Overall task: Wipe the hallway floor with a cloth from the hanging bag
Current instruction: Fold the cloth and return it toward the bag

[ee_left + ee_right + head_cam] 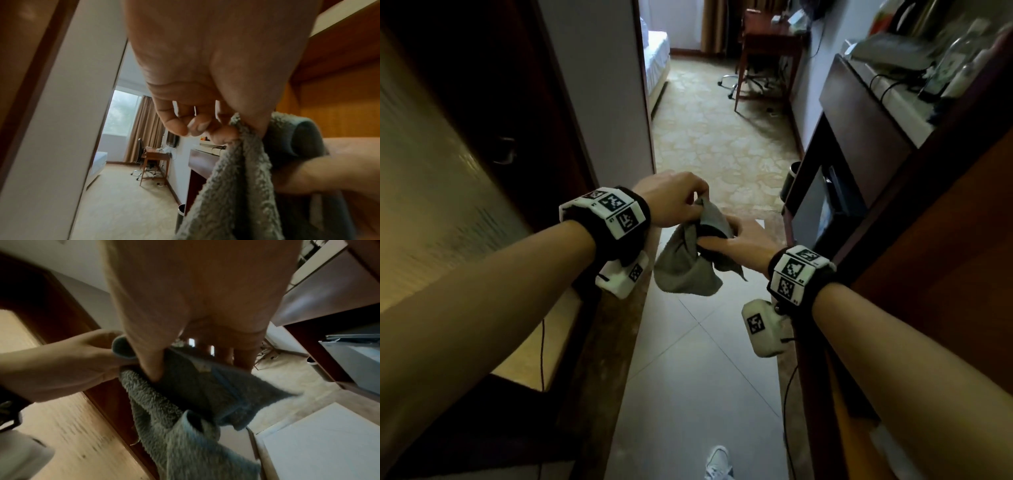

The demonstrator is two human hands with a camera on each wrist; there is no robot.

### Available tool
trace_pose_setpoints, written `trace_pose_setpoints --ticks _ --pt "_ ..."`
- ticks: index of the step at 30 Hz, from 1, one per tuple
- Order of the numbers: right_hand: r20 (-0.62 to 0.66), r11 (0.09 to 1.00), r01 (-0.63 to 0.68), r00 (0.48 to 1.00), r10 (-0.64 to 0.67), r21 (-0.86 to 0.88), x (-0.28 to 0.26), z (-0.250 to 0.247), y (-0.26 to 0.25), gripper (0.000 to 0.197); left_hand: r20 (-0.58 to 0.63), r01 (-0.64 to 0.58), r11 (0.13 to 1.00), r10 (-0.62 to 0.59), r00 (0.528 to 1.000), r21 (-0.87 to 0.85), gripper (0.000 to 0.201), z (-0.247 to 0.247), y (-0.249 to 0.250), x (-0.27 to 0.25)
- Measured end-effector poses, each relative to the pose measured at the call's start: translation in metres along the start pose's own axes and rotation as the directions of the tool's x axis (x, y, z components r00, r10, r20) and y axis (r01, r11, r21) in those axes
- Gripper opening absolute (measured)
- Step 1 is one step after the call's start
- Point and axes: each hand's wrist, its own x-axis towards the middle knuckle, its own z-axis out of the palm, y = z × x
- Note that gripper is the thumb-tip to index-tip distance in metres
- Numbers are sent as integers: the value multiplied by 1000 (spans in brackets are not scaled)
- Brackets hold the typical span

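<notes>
Holding a grey cloth (690, 263) in mid-air above the tiled hallway floor (698, 387), both hands are working at its upper folds. The left hand (674, 200) is pinching a top edge between thumb and curled fingertips (224, 134); the right hand (743, 245) is gripping the bunched cloth just below, thumb (152, 368) pressing into the pile, fingers wrapped behind. The cloth's loose end is hanging down between the wrists. A white shoe (717, 462) is standing on the tiles below; a wooden door (448, 154) is flanking the left.
</notes>
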Motion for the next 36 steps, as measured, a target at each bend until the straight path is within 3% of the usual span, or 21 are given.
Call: trace_pose_setpoints --ticks 2,5,10,15,18,21,26,31,34,36 --pt "-133 996 44 990 -54 -72 -22 14 1 9 -10 -52 999 52 999 16 7 -5 8 -24" --pt "-287 993 81 953 -101 -80 -57 33 4 27 -49 -122 992 120 992 -40 6 -2 18 -60" --pt "-311 987 15 948 -65 -162 -131 77 4 17 -6 -210 884 228 974 -417 11 41 18 -129" --pt "-367 947 -47 927 -77 -318 -206 88 1 8 86 -222 751 347 934 -622 17 73 42 -185" --pt "-409 928 -88 910 -73 -361 -249 85 1 4 223 -129 693 394 892 -709 37 88 66 -221" --pt "-443 930 -124 896 -45 -346 -291 80 9 10 323 -86 737 394 860 -670 38 109 91 -250" --pt "-564 937 -241 824 61 -251 -354 80 40 32 272 -29 712 306 912 -702 34 116 136 -292" --pt "-518 874 -445 803 294 -194 -403 117 110 47 236 41 744 158 959 -667 36 122 184 -332" --pt "-284 877 -479 835 472 50 -424 154 146 57 217 146 719 7 976 -680 39 130 204 -365" --pt "-156 849 -495 838 523 186 -428 178 154 66 222 177 687 -23 975 -705 41 128 204 -378"
